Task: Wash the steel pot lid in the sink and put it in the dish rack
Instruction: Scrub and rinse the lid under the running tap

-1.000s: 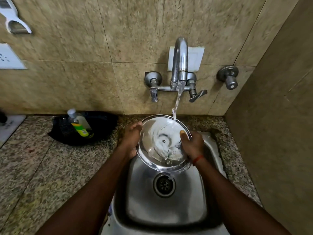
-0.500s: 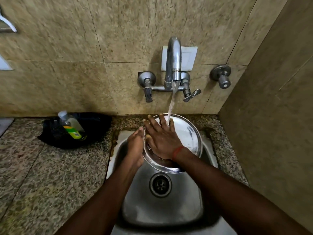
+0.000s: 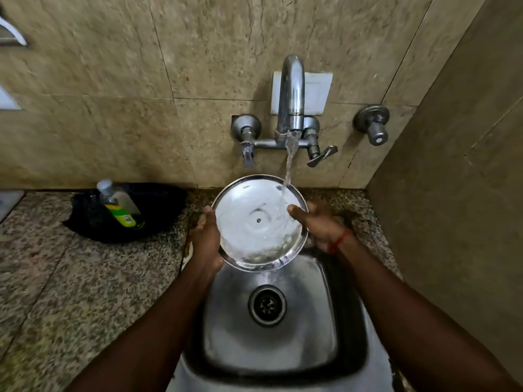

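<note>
Round, shiny steel lid (image 3: 259, 222) gripped by both hands, left (image 3: 206, 241) and right (image 3: 319, 224).

Right hand (image 3: 319, 226) lifted off the inner face of the lid (image 3: 259, 222) and shifted to its right rim, thumb on the edge. Inner face now uncovered, stream of water (image 3: 289, 165) landing near the upper right edge.
</note>
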